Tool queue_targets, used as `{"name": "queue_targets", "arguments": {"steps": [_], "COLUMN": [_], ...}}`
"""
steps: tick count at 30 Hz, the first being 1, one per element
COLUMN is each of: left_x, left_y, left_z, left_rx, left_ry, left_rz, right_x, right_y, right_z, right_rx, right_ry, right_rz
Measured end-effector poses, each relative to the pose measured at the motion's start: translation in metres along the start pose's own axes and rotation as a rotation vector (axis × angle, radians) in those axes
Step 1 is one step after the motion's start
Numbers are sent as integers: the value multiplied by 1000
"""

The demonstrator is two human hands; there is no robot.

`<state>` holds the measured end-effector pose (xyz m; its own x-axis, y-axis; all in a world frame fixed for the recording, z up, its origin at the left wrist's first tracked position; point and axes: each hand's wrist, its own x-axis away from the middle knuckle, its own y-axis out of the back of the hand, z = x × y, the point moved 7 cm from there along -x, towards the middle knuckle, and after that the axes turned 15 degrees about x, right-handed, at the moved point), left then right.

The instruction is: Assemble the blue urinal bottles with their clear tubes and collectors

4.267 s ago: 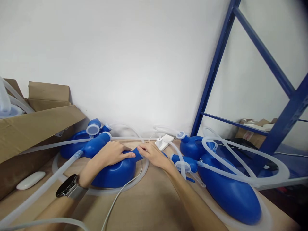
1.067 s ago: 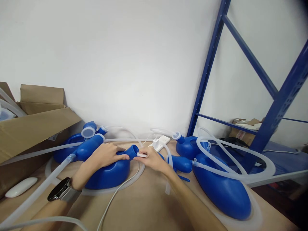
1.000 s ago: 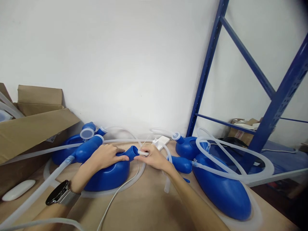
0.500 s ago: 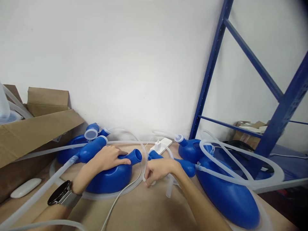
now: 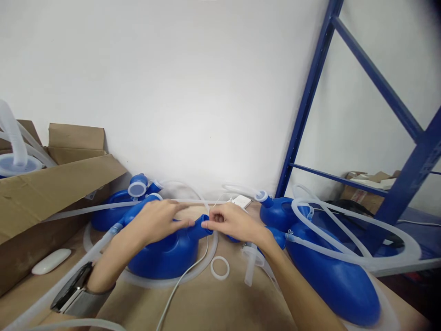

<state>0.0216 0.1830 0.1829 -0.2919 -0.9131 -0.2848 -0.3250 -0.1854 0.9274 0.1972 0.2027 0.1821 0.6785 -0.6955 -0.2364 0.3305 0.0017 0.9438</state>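
From the head camera, I see a person bent to a blue bottle point(image 5: 165, 264) on the table point(image 5: 206, 305), its neck tilted up to the right. The left hand point(image 5: 156, 223) has hold of the bottle from above, thumb stretched to the base of the neck; the far fingers are mostly hidden, so I can't tell how firm the hold is. That wrist wears a watch point(image 5: 90, 301). The right hand point(image 5: 231, 223) is at the bottle's mouth, fingers curled, thumb by the rim; whether anything is pinched in there I can't tell.

A white ring point(image 5: 212, 267) lies flat to the right of the bottle, towards the person. A cable point(image 5: 168, 301) runs past the bottle's near right side, and a hose point(image 5: 206, 259) curves about its base. Well left of it sit a white mouse-shaped thing point(image 5: 51, 261) and, further back, a box point(image 5: 65, 184). Behind it to the right is a power strip point(image 5: 242, 201); well right, a bigger blue vessel point(image 5: 334, 276) lies under looped hose.
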Motion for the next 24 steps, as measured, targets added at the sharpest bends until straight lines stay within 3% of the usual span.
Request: {"name": "queue_targets", "arguments": {"steps": [2,4,7,9,12,15,20,24], "left_x": [5,12,20,21,19,12,-5,-5], "left_y": [22,35,29,22,21,17,10,16], "left_z": [15,39,74,85,81,64,28,7], "left_rx": [-119,-203,-121,-45,-66,-133,-160,-90], "left_ry": [143,342,587,639,630,579,322,171], "left_rz": [-206,-313,-192,-100,-126,-210,-413,-415], "right_x": [-2,-4,-11,-15,-17,-17,-17,-19], "right_y": [4,-7,-36,-50,-54,-50,-53,-56], "right_z": [-1,-1,1,4,8,10,24,25], "right_rx": [-28,-73,-201,-320,-391,-335,-299,-288], "right_ry": [-26,-40,-51,-29,0,23,92,21], "right_rz": [-186,-240,-142,-76,-71,-92,-58,-74]}}
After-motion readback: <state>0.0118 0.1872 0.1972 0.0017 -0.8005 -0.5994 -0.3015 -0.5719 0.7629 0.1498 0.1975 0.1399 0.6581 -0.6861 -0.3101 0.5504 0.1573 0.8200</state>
